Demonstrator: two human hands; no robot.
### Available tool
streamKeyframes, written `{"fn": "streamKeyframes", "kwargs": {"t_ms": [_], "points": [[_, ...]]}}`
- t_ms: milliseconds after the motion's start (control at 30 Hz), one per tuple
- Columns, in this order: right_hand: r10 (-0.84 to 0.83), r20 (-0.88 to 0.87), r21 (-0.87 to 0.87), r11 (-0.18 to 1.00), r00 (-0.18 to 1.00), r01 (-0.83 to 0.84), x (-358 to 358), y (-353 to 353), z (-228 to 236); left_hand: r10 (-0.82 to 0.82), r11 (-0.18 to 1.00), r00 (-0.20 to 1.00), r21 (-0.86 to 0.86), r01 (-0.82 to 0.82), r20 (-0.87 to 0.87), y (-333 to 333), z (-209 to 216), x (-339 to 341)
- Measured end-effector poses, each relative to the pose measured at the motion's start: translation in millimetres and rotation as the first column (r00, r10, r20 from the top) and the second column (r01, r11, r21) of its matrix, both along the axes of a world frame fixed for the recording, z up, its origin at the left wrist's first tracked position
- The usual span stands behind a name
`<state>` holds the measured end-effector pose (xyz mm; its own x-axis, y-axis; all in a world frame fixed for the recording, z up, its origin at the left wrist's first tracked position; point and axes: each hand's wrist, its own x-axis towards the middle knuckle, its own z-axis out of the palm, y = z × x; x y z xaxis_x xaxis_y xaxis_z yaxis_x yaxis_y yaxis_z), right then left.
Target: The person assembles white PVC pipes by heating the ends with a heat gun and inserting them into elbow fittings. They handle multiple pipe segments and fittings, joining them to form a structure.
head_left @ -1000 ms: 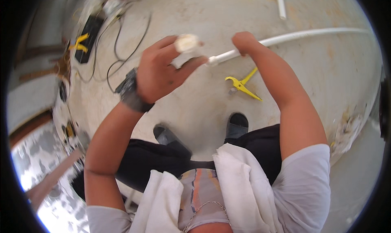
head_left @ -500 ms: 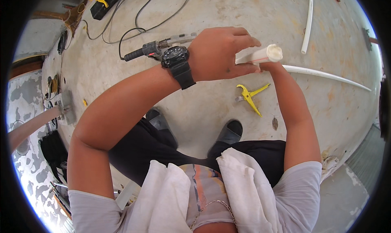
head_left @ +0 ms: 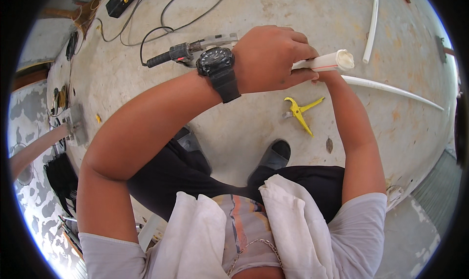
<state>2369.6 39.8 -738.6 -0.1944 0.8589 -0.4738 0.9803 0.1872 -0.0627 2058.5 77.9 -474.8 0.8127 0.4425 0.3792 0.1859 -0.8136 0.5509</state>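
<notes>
My left hand (head_left: 276, 59), with a black watch on its wrist, has its fingers closed round a short white plastic pipe (head_left: 327, 62). A thin red line runs along the pipe, and its wide end points right, with an uneven cream-coloured face. Beneath the pipe is my right hand (head_left: 323, 77); most of its fingers are hidden by the pipe and my left hand. On the floor below them lies a yellow pipe cutter (head_left: 299, 114). A heating tool with a black handle (head_left: 166, 58) and a cord rests on the floor beyond my left wrist.
One long white pipe (head_left: 395, 89) stretches right behind my right wrist, and another white pipe (head_left: 373, 25) lies farther off. At far left sits a black case (head_left: 122, 3) with a yellow tool on it. Dark cords (head_left: 195, 22) curl over the floor. My sandalled feet (head_left: 276, 154) are below.
My left hand and the short pipe have shifted slightly right and away from me. More of the pipe's length and its red line shows.
</notes>
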Motion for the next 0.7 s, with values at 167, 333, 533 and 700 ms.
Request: {"fn": "streamKeyframes", "kwargs": {"t_ms": [167, 333, 533, 700], "points": [[0.006, -0.01, 0.02, 1.0, 1.0, -0.006, -1.5, 0.4, 6.0, 0.01, 1.0, 1.0, -0.003, -0.01, -0.011, 0.3, -0.1, 1.4], [0.007, -0.013, 0.034, 0.999, 1.0, -0.007, -0.6, 0.0, 7.5, 0.009, 1.0, 1.0, 0.007, -0.009, -0.02, 3.1, -0.6, 1.9], [0.005, -0.013, 0.073, 0.997, 1.0, -0.004, -1.7, -2.8, 10.2, -0.002, 0.999, 1.0, 0.034, 0.002, -0.017, 1.7, -5.6, -2.4], [0.022, 0.082, -0.103, 0.995, 0.996, -0.014, 2.6, 1.0, 12.5, 0.033, 0.999, 0.981, 0.002, -0.033, -0.19, 11.3, -7.6, -14.7]]}}
